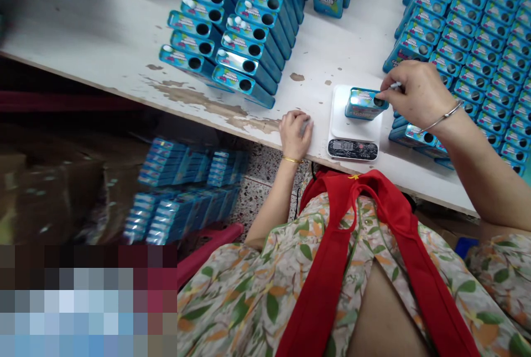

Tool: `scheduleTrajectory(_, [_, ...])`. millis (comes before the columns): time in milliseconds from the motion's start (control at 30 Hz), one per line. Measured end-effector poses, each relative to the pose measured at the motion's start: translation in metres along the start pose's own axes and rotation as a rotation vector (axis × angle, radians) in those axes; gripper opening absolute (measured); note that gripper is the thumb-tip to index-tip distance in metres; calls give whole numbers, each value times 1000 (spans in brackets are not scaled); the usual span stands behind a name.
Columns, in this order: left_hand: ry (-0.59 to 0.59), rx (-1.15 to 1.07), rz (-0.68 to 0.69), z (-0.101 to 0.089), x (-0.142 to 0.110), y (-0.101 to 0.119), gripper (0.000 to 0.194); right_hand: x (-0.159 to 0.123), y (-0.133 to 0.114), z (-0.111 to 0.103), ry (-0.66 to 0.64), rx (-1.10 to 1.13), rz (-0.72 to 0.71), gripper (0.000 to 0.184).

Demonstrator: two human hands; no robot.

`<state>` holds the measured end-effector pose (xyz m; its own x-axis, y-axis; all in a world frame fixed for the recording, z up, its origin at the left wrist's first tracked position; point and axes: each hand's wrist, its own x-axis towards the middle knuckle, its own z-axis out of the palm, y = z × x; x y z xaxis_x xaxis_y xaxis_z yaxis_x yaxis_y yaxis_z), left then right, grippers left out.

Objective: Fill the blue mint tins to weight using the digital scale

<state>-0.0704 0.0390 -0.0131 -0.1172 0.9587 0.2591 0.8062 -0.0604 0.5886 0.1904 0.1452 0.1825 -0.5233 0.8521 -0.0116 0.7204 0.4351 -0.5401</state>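
Observation:
A blue candy box (364,103) lies on a small white scale (353,134) near the table's front edge. My right hand (417,94) is closed in a pinch on a small white piece at the hole in the box's end. A bracelet circles that wrist. My left hand (295,133) rests on the table edge left of the scale, fingers curled shut on something small that I cannot make out.
Rows of blue boxes (232,30) with round holes stand at the back left of the worn white table (116,41). A larger block of them (468,41) fills the right. More boxes (182,191) are stacked on the floor below.

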Motion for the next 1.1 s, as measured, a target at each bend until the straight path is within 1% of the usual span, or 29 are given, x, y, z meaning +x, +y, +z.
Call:
scheduleTrajectory(133, [-10,-19,-7,0,0,0,21,4,2,7,-29,-72,-37,11])
scheduleTrajectory(300, [-4,-12,-1,0,0,0,21,5,-9,5,-86,-155,24,6])
scheduleTrajectory(400, [-2,-13,-2,0,-1,0,21,3,-13,3,-118,-183,34,7])
scheduleTrajectory(633, [-7,14,-7,0,-1,0,20,3,-14,5,-77,-173,-16,15])
scheduleTrajectory(733, [-6,11,-6,0,0,0,19,1,-18,-1,-14,-123,-4,15])
scheduleTrajectory(767, [-8,9,-7,0,0,0,19,-1,-20,-5,27,-77,13,13])
scheduleTrajectory(833, [-11,3,-11,-1,0,0,19,-9,-21,-11,114,102,75,4])
scheduleTrajectory(867, [-11,1,-11,-1,0,0,19,-15,-21,-14,147,230,118,4])
scheduleTrajectory(900, [-10,-2,-9,-1,0,0,19,-23,-21,-16,165,376,168,10])
scheduleTrajectory(967, [-5,-5,-5,-1,0,0,20,-41,-17,-17,169,662,272,18])
scheduleTrajectory(1000, [-4,-5,-3,-1,0,0,20,-51,-14,-16,160,776,320,20])
scheduleTrajectory(1033, [-4,-2,-1,-1,0,-1,20,-61,-11,-13,147,866,366,20])
scheduleTrajectory(1100, [-6,7,3,-1,0,-1,20,-82,-1,-6,115,968,453,22])
